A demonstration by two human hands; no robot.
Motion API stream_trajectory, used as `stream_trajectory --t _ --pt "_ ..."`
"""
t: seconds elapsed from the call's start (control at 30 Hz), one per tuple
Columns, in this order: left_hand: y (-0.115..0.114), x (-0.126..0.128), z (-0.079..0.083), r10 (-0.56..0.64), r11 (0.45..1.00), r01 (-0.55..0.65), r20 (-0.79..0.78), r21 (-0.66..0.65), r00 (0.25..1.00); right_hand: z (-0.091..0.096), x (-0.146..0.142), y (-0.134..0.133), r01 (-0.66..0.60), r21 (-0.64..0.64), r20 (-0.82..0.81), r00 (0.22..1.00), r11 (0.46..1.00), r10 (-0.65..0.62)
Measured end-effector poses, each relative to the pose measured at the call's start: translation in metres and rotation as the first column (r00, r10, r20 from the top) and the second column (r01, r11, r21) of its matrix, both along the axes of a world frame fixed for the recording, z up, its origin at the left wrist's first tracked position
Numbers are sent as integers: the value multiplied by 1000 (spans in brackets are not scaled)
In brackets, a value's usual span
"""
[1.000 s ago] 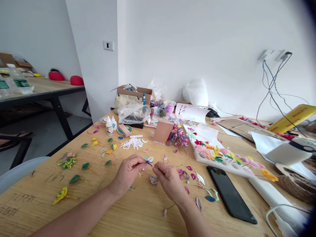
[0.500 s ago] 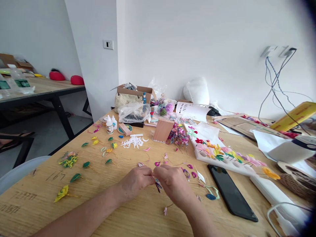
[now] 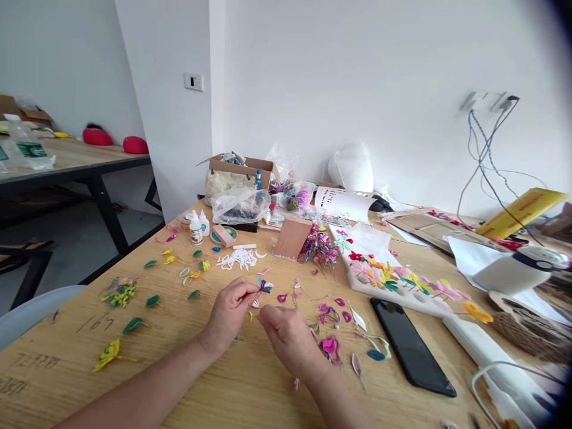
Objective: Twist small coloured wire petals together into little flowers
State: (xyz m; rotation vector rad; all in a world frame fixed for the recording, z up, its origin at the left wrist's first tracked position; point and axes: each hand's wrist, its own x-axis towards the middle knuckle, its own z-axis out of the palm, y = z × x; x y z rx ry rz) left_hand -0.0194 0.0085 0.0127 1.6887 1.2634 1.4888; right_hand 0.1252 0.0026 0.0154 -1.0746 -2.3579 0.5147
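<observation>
My left hand (image 3: 232, 310) pinches a small purple, blue and white thread flower (image 3: 265, 287) between thumb and forefinger, its petals pointing away from me. My right hand (image 3: 288, 339) is closed just below and to the right, fingertips near the left hand's. Whatever it grips, perhaps a thin stem, is too small to make out. Under the hands, a white-pink petal (image 3: 255, 304) lies on the table. Right of my right hand are a magenta petal (image 3: 329, 345), several small magenta loops, and a grey-mauve leaf (image 3: 356, 364).
Green and yellow leaves (image 3: 134, 325) lie scattered at left. White strips (image 3: 239, 258) and glue bottles (image 3: 195, 229) are farther back. A wooden block (image 3: 291, 238) stands centrally. On the right are a foam board (image 3: 357, 280) with flowers, a black phone (image 3: 411, 345) and a twine roll (image 3: 513, 333).
My left hand has lifted and turned, bringing the purple flower above its fingertips. My right hand has moved slightly left and down, uncovering the magenta petal on the table.
</observation>
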Motion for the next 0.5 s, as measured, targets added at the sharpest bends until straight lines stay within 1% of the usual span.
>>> stream_trajectory --t 0.07,0.13,0.23,0.33,0.4,0.5 --pt "-2 1 1 -13 1000 13 23 -16 1000 1 2 0 -6 41 69 998 999 3" --pt "-4 1 2 -55 998 58 62 -35 997 2 7 3 -1 62 113 994 998 -6" --pt "-7 1 3 -128 989 136 116 -63 985 6 16 9 20 57 111 993 998 -27" --pt "-8 0 3 -138 987 148 139 -60 981 13 19 9 10 49 117 993 999 -16" --pt "-7 -1 4 -119 992 123 102 -36 988 20 15 1 -21 86 202 979 996 4" --pt "-7 0 3 -97 995 99 -61 22 993 35 5 -18 -77 193 381 924 978 -2"
